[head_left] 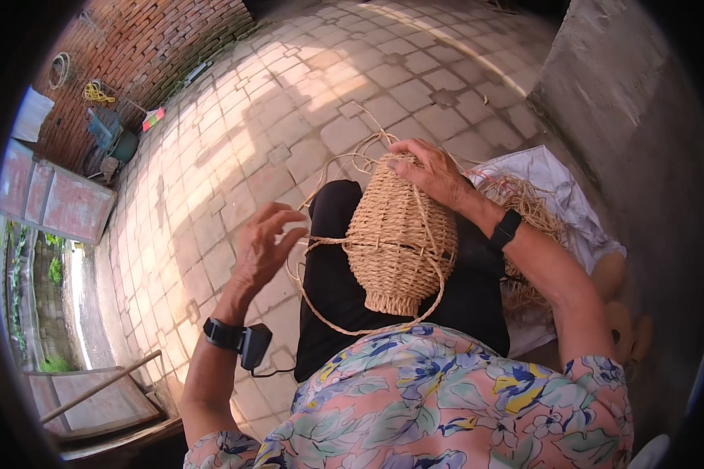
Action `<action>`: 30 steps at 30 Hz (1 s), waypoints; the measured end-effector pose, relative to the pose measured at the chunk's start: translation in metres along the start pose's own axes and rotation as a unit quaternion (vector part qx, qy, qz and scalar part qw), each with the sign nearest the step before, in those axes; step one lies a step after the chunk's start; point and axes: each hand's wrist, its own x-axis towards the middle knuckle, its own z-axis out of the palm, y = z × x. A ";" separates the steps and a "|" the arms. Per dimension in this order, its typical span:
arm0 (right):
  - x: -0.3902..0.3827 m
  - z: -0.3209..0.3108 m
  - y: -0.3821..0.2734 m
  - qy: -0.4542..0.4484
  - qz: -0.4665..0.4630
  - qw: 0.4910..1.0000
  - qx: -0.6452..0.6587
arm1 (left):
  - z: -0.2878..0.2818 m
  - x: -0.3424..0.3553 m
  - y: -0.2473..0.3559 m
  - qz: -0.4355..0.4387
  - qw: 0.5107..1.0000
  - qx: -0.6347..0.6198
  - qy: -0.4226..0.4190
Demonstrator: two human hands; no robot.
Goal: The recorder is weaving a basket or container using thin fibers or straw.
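Note:
A woven straw-coloured basket, bulging in the middle and narrower at both ends, lies across my lap. My right hand grips its far end, with the thumb on the near side and the fingers over the top. To the left of the basket my left hand is raised, fingers curled with thumb and fingertips apart. A twisted straw cord runs from the basket's side towards those fingertips; I see no firm grip on it. A longer strand loops around the basket's left and near end.
To my right, a bundle of loose straw strands lies on a white sack. Paving stretches ahead to a brick wall. A grey wall stands at right. Boards and a wooden pole are at left.

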 end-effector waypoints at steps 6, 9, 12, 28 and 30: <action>0.004 0.010 -0.001 0.009 -0.017 1.000 -0.006 | 0.033 -0.009 0.039 0.210 0.971 0.099 0.048; 0.005 0.009 0.002 0.010 -0.012 1.000 -0.008 | 0.034 -0.004 0.031 0.160 0.978 0.114 0.077; 0.001 0.004 0.003 0.013 -0.004 1.000 -0.019 | 0.019 0.001 -0.037 0.020 0.973 0.184 0.140; 0.002 0.006 0.001 0.009 -0.011 1.000 -0.007 | 0.029 -0.011 0.039 0.195 0.976 0.071 0.063; 0.003 0.009 0.000 0.008 -0.011 1.000 -0.006 | 0.035 -0.011 0.040 0.196 0.974 0.092 0.062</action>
